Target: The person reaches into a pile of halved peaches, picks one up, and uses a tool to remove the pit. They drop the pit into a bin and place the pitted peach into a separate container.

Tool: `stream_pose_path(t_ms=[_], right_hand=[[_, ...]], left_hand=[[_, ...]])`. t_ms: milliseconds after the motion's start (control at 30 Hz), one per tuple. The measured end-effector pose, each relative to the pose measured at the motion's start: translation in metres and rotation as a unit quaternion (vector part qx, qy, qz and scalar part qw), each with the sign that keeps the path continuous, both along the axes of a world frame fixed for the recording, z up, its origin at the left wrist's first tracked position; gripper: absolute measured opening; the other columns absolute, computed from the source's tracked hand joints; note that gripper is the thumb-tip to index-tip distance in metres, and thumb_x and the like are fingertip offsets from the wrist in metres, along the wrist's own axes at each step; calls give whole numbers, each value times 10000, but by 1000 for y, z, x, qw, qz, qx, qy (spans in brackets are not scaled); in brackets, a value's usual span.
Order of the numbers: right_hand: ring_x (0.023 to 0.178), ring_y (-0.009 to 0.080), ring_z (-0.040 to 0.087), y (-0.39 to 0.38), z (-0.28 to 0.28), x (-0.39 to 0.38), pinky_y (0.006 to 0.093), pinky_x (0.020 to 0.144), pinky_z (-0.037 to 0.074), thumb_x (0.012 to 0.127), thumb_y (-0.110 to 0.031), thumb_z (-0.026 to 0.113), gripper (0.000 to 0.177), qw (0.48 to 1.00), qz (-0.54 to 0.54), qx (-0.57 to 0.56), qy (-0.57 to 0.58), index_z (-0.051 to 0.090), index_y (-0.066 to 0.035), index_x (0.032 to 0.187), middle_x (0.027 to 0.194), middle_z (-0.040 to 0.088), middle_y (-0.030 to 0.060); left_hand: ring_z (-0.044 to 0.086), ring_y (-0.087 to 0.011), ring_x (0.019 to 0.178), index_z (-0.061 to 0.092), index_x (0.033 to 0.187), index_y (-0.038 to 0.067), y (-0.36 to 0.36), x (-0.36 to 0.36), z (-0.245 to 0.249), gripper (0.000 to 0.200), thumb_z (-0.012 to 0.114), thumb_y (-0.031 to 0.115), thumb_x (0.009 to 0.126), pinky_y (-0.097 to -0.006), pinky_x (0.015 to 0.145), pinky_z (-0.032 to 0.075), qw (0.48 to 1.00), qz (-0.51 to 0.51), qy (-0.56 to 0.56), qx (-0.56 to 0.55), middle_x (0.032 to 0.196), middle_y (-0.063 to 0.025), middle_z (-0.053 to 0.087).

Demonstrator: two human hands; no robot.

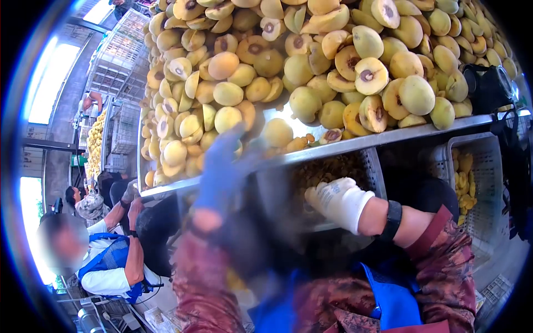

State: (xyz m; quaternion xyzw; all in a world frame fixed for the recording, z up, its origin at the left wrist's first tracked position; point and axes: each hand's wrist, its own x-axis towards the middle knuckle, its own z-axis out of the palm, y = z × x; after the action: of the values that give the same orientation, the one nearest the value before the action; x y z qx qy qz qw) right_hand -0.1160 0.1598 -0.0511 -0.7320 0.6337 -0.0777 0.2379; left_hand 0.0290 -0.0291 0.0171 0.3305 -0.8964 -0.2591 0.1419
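A metal table (pixel 344 145) is heaped with yellow-green fruit (pixel 227 93), many of them cut in half with brown centres. Over its near edge, my left hand (pixel 219 172) in a blue glove is smeared by motion, close to the nearest fruit; its fingers are too blurred to read. My right hand (pixel 336 201), in a white glove, is beyond the table's near edge, above a crate (pixel 376 169) holding small brown pieces. Its fingers are curled together, and whatever they hold, if anything, is hidden.
A second crate (pixel 488 161) with yellow pieces stands at the right. A black object (pixel 488 86) lies on the table's right side. At the left sits a co-worker (pixel 111 261) in a blue vest, hands by the table corner. Stacked crates (pixel 119 61) stand behind.
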Motion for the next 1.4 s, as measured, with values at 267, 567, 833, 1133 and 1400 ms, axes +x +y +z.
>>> stream_pose_path(t_ms=[267,567,833,1133,1400], right_hand=[[604,253,643,5,3,-6,368,447,456,843,-152,575,120,990,-46,-134,-8,500,-90,913,717,595,97],[823,447,600,-21,42,-16,475,721,476,842,-227,623,347,910,-171,-82,-368,501,41,1026,827,605,266],[812,426,610,-36,30,-4,465,690,483,859,-238,627,351,922,-212,-175,-273,481,38,1021,833,606,265],[773,417,599,-43,25,1,463,639,469,863,-161,611,316,931,-211,-170,-244,449,24,1061,823,590,236],[748,414,624,-37,29,9,471,626,480,850,-128,566,211,922,-223,-156,-276,487,24,973,770,614,246]], left_hand=[[600,-402,993,582,1172,44,-5,-87,-13,555,731,384,760,-426,842,487,958,-164,-211,-100,1070,-258,613],[634,-285,1027,533,1242,-32,-5,-39,-20,530,510,410,949,-448,869,548,732,82,406,540,1139,-168,632],[629,-244,956,536,1240,-52,50,-42,-15,624,382,502,996,-360,891,512,777,139,398,467,1063,-161,644],[617,-272,997,525,1227,-20,41,-34,-23,474,402,387,1019,-428,931,488,935,-29,291,199,1123,-157,622],[615,-264,950,563,1142,-31,48,-31,-32,377,444,299,1003,-398,862,496,911,-12,350,218,1072,-153,625]])
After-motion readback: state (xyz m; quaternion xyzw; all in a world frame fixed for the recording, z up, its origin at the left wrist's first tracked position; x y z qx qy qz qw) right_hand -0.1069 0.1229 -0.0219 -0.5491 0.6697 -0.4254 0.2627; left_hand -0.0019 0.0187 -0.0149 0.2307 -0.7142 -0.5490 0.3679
